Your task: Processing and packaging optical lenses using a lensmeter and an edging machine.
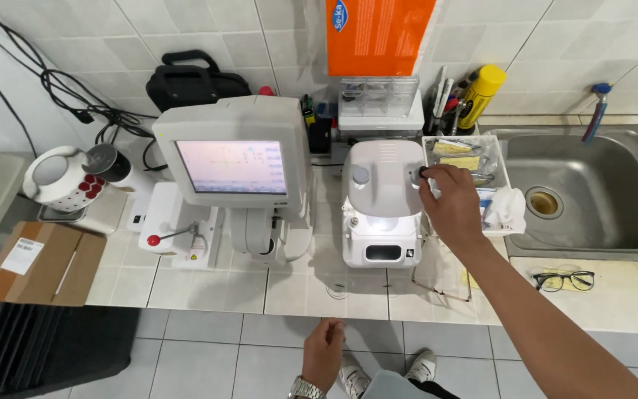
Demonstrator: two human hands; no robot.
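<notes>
Steel sink (592, 185), black glasses (563, 279), cardboard box (42, 262) — all on tiled counter (208, 292).

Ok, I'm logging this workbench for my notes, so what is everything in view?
small white machine: one, white, counter centre
knob: one, dark, on that machine's right side
screen machine: one, white, left of centre
tray: one, white, beside the sink
sink: one, steel, right
glasses: one, black, counter front right
cardboard box: one, brown, left
black bag: one, back wall
right hand: on the knob
left hand: low, holding nothing visible
</notes>
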